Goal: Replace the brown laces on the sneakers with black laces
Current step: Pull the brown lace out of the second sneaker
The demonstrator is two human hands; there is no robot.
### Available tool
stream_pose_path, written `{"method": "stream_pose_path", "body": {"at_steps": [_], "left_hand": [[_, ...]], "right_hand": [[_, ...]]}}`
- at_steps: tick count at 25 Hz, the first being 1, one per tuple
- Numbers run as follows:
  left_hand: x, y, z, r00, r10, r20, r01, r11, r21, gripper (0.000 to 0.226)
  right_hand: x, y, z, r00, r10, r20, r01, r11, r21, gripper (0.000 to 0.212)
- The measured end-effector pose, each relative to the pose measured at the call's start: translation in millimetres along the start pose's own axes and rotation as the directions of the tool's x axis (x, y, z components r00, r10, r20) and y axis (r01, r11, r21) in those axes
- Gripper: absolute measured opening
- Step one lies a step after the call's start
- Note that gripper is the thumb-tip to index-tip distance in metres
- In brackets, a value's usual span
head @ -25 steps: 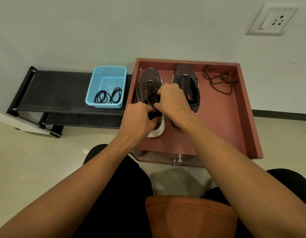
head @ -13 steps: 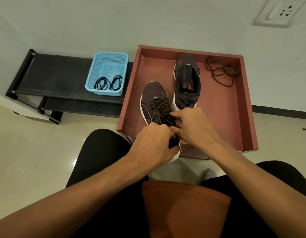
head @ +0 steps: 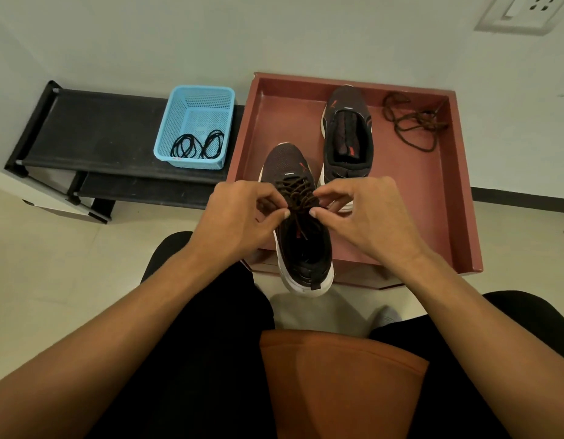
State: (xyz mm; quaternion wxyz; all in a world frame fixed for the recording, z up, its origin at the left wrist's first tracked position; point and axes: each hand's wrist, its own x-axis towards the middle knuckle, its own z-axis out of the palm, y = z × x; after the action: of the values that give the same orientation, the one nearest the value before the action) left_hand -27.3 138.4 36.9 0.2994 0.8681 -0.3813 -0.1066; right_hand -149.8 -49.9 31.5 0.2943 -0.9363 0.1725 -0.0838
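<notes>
Low black rack (head: 100, 134): it stands on your left against the wall and carries the basket, so the fresh laces are a short reach away.
Red tray (head: 417, 201): it is walled on every side, and the bare floor on its right half leaves you room to drop a pulled lace.
Blue basket (head: 198, 93): the black laces (head: 196, 145) lie coiled at its near end, untouched.
Laced sneaker (head: 301, 248): its heel juts over the tray's near wall toward you, likely drawn close for easier work.
Unlaced sneaker (head: 347, 131): it sits deeper in the tray, just beside the laced one's toe, with its eyelets bare.
Left hand (head: 239, 217): your fingers are curled, thumb and forefinger pinching the brown lace (head: 298, 191) near the upper crossings.
Right hand (head: 363, 213): it makes a matching pinch from the other side.
Loose brown lace (head: 413, 125): it is heaped in the tray's far right corner, well apart from your work.
</notes>
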Motion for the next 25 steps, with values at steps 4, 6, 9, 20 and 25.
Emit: {"method": "stream_pose_path", "body": {"at_steps": [4, 6, 9, 20, 25], "left_hand": [[5, -10, 15, 0.995, -0.098, 0.018, 0.097, 0.995, 0.037, 0.03], [7, -10, 20, 0.994, -0.102, 0.029, 0.1, 0.994, 0.048, 0.039], [11, -5, 24, 0.993, -0.103, 0.049, 0.101, 0.994, 0.051, 0.043], [-5, -10, -2, 0.995, -0.08, 0.054, 0.079, 0.997, 0.027, 0.014], [-11, -27, -35, 0.983, -0.107, 0.147, 0.096, 0.992, 0.082, 0.012]], "right_hand": [[5, -6, 2, 0.999, 0.026, -0.037, -0.018, 0.981, 0.193, 0.024], [9, -5, 5, 0.999, 0.041, -0.036, -0.031, 0.969, 0.245, 0.021], [11, -5, 9, 0.998, 0.031, -0.046, -0.018, 0.964, 0.266, 0.015], [10, 9, -3, 0.99, 0.139, -0.02, -0.118, 0.904, 0.41, 0.012], [12, 33, -32, 0.968, 0.232, -0.1, -0.148, 0.843, 0.516, 0.012]]}}
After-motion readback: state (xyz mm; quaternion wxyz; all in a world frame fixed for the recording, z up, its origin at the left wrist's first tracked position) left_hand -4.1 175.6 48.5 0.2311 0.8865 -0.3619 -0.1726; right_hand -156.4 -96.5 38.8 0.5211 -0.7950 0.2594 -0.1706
